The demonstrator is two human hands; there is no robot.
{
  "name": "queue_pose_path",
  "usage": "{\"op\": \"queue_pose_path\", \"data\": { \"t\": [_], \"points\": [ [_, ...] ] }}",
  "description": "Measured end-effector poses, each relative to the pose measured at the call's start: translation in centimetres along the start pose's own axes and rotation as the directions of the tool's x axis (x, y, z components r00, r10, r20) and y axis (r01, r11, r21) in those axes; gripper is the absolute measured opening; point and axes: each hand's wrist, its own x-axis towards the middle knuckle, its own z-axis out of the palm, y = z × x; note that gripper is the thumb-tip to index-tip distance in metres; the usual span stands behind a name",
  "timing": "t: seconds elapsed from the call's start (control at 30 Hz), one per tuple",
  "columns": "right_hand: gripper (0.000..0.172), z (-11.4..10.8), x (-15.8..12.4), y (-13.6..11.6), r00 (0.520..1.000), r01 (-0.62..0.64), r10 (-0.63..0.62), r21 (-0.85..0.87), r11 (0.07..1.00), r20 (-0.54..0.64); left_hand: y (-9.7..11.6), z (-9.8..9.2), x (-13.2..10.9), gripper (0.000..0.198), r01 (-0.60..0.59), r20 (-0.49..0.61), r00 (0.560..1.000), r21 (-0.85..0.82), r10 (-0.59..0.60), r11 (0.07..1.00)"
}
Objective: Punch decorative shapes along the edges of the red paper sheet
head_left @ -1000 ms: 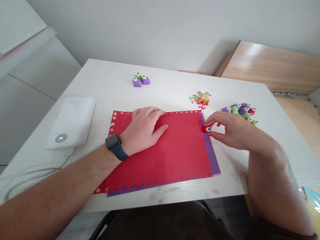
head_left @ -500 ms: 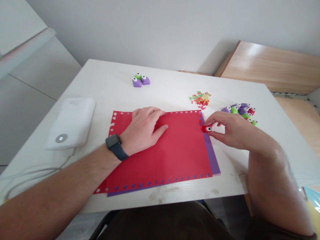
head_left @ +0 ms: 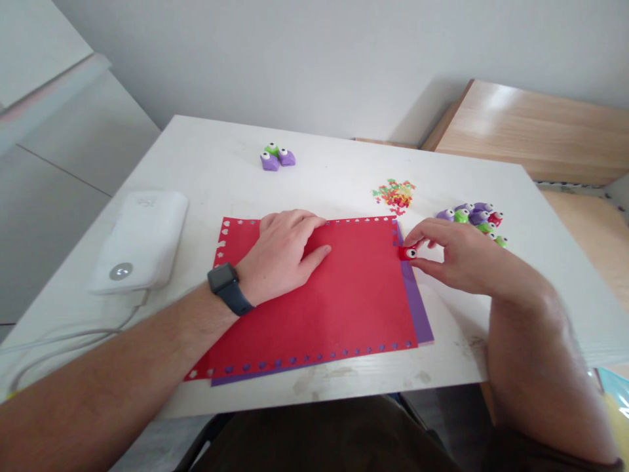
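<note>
A red sheet of paper (head_left: 354, 295) with small shapes punched along its edges lies over a purple sheet (head_left: 419, 314). My left hand (head_left: 289, 252) rests flat on the red paper near its top edge, fingers loosely spread and thumb out. At the right edge of the red sheet, my right hand (head_left: 449, 255) grips a small red craft punch (head_left: 407, 253) between thumb and fingers. The punch has a white top with a dark mark and meets the paper's edge below a few punched holes.
Two purple punches and a green one (head_left: 272, 150) stand at the back. Several more punches (head_left: 479, 216) cluster at the right, beside a pile of coloured paper cut-outs (head_left: 397, 195). A white power bank (head_left: 142, 242) with a cable (head_left: 130, 321) lies at the left.
Almost nothing differs. My left hand stays on the paper, and my right hand keeps the red craft punch at the same spot on the right edge.
</note>
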Motion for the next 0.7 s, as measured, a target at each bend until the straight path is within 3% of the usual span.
{"op": "queue_pose_path", "data": {
  "t": [0.7],
  "points": [
    [0.015, 0.03, 0.03, -0.27, 1.000, -0.029, 0.029, 0.007, 1.000, 0.007, -0.02, 0.08, 0.04, 0.036, -0.005, 0.001, 1.000, -0.001, 0.005, 1.000]
  ]
}}
